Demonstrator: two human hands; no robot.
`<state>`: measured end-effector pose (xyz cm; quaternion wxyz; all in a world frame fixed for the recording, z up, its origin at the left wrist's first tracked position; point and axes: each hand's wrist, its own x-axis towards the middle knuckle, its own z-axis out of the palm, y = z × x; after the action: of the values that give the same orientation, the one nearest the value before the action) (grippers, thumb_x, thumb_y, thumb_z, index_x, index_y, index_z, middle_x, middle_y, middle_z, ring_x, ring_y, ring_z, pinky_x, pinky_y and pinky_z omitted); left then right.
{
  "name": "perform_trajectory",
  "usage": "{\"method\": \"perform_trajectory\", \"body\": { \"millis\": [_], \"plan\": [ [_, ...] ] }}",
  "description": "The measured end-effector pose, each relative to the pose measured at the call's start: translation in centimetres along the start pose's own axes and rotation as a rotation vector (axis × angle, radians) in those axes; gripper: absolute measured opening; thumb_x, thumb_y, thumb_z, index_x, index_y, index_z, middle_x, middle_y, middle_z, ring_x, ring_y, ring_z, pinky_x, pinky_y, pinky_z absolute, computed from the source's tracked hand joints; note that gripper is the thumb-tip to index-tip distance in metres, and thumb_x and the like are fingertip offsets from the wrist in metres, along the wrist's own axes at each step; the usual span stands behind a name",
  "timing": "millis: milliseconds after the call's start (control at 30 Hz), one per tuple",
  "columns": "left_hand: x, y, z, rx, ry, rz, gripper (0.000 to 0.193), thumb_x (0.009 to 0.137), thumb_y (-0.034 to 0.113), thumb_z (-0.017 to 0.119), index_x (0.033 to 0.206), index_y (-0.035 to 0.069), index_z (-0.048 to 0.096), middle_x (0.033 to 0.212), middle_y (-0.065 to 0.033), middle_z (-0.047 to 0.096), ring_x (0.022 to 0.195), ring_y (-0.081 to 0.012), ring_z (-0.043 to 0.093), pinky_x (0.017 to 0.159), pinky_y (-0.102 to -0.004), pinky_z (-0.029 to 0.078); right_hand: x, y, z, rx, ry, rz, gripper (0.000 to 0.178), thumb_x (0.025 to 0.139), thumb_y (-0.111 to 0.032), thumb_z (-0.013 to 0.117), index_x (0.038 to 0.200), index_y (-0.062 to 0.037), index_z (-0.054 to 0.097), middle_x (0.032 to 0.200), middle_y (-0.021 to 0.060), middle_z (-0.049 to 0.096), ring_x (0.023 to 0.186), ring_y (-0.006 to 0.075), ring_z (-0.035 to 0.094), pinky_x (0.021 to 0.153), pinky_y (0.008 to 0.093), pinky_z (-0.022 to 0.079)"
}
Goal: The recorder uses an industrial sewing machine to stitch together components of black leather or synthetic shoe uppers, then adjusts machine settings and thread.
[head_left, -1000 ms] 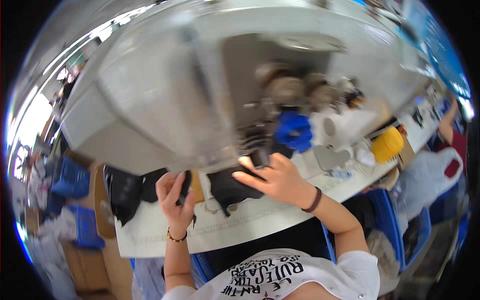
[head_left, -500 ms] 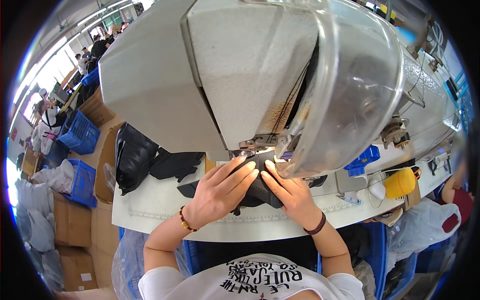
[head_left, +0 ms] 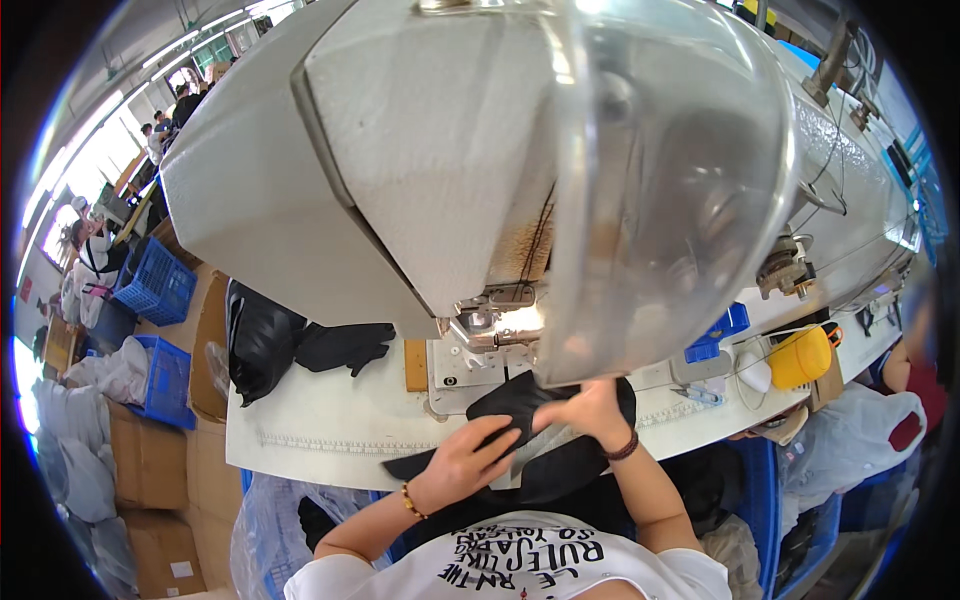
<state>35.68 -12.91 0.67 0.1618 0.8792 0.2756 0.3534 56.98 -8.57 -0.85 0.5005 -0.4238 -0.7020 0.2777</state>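
From where I stand, the left hand (head_left: 468,460) has its fingers curled closed over the edge of a black fabric piece (head_left: 524,428), while the right hand (head_left: 595,412) lays its thumb on the same cloth from the other side; that hand's other fingers are mostly out of my sight, so I can't tell how firmly they close. The fabric sits between the two hands, near the front edge of the white tabletop (head_left: 330,428), with a narrow dark end poking out to the left of the left hand. Just beyond it, on the machine's side, are the pale needle plate (head_left: 468,370) and the shiny metal presser parts (head_left: 485,330), lit by a small bright glow. Over them hangs the big off-white sewing machine (head_left: 430,130), with a clear curved shield (head_left: 690,200) bulging above the right hand. Along the table to the left lie a flat black piece (head_left: 345,343) and a glossy black bundle (head_left: 262,345); to the right stand a blue part (head_left: 715,335) and a yellow container (head_left: 800,358). Farther out on the left, a blue crate (head_left: 158,285) and cardboard boxes (head_left: 150,455) rest on the floor.
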Motion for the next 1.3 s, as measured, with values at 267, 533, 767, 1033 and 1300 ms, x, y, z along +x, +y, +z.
{"method": "perform_trajectory", "body": {
  "millis": [267, 533, 767, 1033, 1300],
  "plan": [
    [-0.8, -1.7, 2.3, -0.054, 0.009, -0.098, 0.035, 0.064, 0.001, 0.066, 0.099, 0.002, 0.064, 0.107, -0.0135, 0.058, 0.096, -0.0285, 0.058, 0.082, -0.0358, 0.048, 5.4, 2.2, -1.3, 0.214, -0.106, 0.099, 0.050, 0.066, -0.032, 0.076, 0.105, -0.0052, 0.058, 0.105, 0.0138, 0.058, 0.094, 0.0254, 0.058, 0.080, 0.0361, 0.047],
    [-1.5, -2.1, 2.8, -0.056, 0.023, -0.134, 0.037, 0.062, 0.001, 0.066, 0.098, 0.002, 0.065, 0.105, -0.0132, 0.059, 0.095, -0.0283, 0.059, 0.080, -0.0355, 0.048, 3.9, 5.3, -0.8, 1.093, 0.009, 0.236, 0.048, 0.075, -0.028, 0.070, 0.112, -0.0034, 0.053, 0.105, 0.0133, 0.058, 0.097, 0.0242, 0.058, 0.082, 0.0363, 0.049],
    [-1.9, -1.9, 3.0, -0.053, 0.035, -0.159, 0.038, 0.060, 0.001, 0.066, 0.098, 0.001, 0.064, 0.105, -0.0143, 0.059, 0.094, -0.0297, 0.058, 0.080, -0.0368, 0.048, 3.4, 7.7, 0.3, 1.389, 0.025, 0.278, 0.061, 0.079, -0.022, 0.066, 0.127, -0.0025, 0.035, 0.116, 0.0129, 0.052, 0.103, 0.0236, 0.056, 0.090, 0.0366, 0.047],
    [-1.1, -1.6, 2.6, -0.027, 0.006, -0.132, 0.039, 0.059, -0.001, 0.065, 0.097, 0.001, 0.064, 0.105, -0.0151, 0.059, 0.094, -0.0305, 0.058, 0.080, -0.0373, 0.048, 5.0, 2.1, -0.3, 0.968, 0.107, 0.030, 0.080, 0.060, -0.011, 0.082, 0.126, -0.0012, 0.039, 0.123, 0.0080, 0.048, 0.114, 0.0193, 0.045, 0.098, 0.0327, 0.035],
    [-0.4, -1.3, 2.6, -0.031, 0.019, -0.124, 0.037, 0.061, 0.000, 0.066, 0.098, 0.000, 0.063, 0.103, -0.0140, 0.058, 0.092, -0.0306, 0.058, 0.080, -0.0373, 0.048, 5.1, 1.5, -0.4, 0.729, 0.031, -0.033, 0.050, 0.071, -0.027, 0.077, 0.106, -0.0009, 0.052, 0.093, 0.0030, 0.058, 0.088, 0.0119, 0.054, 0.081, 0.0281, 0.043]
  ]
}}
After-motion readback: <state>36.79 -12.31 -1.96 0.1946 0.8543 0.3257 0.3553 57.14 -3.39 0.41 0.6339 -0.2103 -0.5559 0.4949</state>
